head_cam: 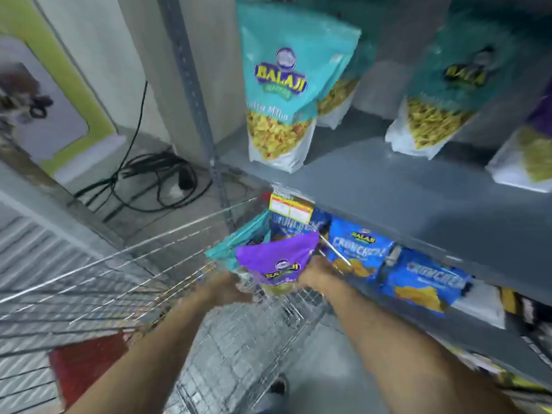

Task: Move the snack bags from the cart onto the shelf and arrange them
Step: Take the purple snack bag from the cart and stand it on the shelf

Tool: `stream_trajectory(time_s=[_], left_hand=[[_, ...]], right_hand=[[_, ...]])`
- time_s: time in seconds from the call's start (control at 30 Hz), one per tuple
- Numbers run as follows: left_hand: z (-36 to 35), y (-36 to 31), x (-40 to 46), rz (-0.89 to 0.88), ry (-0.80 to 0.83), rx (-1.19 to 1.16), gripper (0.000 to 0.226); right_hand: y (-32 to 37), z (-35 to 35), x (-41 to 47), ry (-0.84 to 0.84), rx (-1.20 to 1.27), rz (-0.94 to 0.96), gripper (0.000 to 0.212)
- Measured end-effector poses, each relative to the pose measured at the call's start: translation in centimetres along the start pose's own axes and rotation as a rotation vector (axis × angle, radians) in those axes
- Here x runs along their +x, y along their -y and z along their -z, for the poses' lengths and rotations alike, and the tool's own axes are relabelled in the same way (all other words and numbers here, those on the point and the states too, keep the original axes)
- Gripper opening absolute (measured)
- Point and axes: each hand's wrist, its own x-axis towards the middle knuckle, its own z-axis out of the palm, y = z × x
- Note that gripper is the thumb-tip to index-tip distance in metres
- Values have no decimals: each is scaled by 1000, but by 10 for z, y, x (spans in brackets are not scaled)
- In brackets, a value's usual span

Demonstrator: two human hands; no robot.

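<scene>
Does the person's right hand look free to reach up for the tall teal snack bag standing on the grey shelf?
Probably not yet: the right hand and left hand both grip a purple snack bag over the wire cart. The path to the teal bag looks clear.

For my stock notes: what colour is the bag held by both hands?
Purple bag, with a yellow logo; head view, somewhat blurred.
</scene>
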Motion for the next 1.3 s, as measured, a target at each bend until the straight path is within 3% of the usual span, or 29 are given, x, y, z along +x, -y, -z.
stream_trajectory(time_s=[0.13, 0.23, 0.4, 0.5, 0.8, 0.87, 0.93, 1.03, 1.17, 1.23, 1.3], left_hand=[[-31, 28, 45, -56, -53, -366, 65], [-49, 32, 73, -185, -155, -574, 29], [-64, 20, 80, -270, -269, -746, 16], [-52, 6, 59, -283, -264, -787, 8], [41, -132, -82, -593, -238, -576, 14], [48, -177, -104, -658, -211, -508, 26], [45, -219, -120, -728, -175, -461, 37], [26, -282, -129, -863, -132, -403, 23], [-17, -362, -121, -994, -167, -316, 46], [-43, -398, -110, -1035, -133, -339, 25], [-67, -431, -94, -1044, -99, -352, 21]], right_hand=[[-29, -9, 56, 51, 308, -118, 49], [-34, -24, 87, 93, 475, -68, 47], [-34, -21, 92, 36, 584, 113, 55], [-26, -5, 65, 1, 625, 159, 43], [11, 84, -115, -213, 956, 422, 22], [5, 114, -151, -297, 978, 456, 18], [-7, 144, -180, -385, 983, 491, 17], [-35, 189, -211, -517, 977, 513, 15], [-82, 251, -232, -678, 976, 473, 11], [-105, 279, -234, -745, 972, 447, 25], [-128, 305, -232, -785, 969, 407, 32]])
